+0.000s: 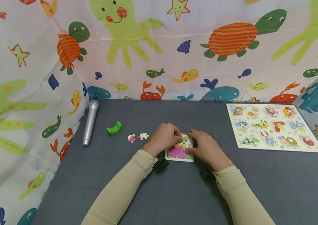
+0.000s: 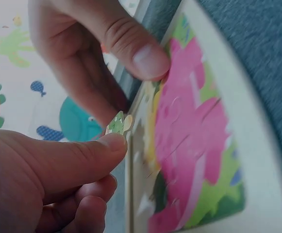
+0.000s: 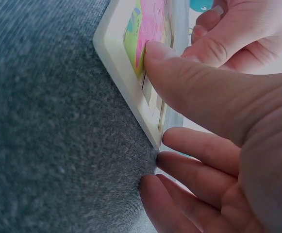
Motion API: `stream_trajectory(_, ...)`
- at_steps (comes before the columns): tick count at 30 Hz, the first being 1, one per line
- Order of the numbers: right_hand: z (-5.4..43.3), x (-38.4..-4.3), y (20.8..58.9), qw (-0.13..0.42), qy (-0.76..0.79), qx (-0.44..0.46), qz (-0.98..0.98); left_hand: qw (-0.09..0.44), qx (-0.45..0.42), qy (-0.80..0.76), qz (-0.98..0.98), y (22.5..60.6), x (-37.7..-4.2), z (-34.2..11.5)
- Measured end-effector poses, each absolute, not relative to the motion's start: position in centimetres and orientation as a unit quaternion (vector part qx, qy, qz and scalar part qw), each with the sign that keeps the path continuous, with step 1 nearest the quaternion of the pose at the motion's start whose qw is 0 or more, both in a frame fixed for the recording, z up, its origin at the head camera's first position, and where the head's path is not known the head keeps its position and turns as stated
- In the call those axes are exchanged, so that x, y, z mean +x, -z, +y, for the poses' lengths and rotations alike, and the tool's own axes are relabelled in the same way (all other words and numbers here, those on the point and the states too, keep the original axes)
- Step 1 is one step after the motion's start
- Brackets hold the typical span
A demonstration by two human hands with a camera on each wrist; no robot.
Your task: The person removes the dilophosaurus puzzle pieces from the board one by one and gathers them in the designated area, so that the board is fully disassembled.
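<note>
A small jigsaw puzzle in a pale frame (image 1: 187,160) lies before me, with a large pink figure (image 2: 189,121) across its assembled part. My left hand (image 1: 164,137) pinches a small green and white puzzle piece (image 2: 115,124) between thumb and fingers, close over the puzzle's upper part. My right hand (image 1: 208,148) holds the puzzle at its right side. Its thumb (image 3: 162,56) rests on the picture, while the other fingers (image 3: 194,145) are at the frame's outer edge. Two loose puzzle pieces, one pink and white (image 1: 131,138) and one mostly cream (image 1: 143,136), lie to the left.
A green curved block (image 1: 115,128) sits left of the loose pieces. Farther left lies a silver microphone-shaped object (image 1: 91,123). At the right is a large board with insect pictures (image 1: 274,126). A curtain with sea animals (image 1: 153,56) borders the dark grey table (image 1: 159,193).
</note>
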State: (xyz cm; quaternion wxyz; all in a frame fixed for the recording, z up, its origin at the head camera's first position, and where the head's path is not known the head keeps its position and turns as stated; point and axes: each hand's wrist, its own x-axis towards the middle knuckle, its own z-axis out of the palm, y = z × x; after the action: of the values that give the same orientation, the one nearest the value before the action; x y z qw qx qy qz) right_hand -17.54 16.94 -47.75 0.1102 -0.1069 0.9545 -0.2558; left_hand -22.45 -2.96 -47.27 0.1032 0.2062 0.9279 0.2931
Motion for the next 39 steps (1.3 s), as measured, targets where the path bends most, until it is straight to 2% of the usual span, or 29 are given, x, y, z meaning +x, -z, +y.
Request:
stream_trajectory(11,16.7,-17.5,47.9,0.123,0.262,-0.098,0.952,0.087,0.173,-0.301,0.934,46.2,-23.8,-7.1)
stream_trajectory(21,16.6,-17.4,48.2,0.121,0.258,-0.098,0.954,0.087,0.128,-0.260,0.953,47.1,-23.6,-12.4)
stream_trajectory(39,16.8,-17.5,47.7,0.123,0.253,-0.103,0.954,0.101,0.141,-0.248,0.953,47.3,-23.7,-12.8)
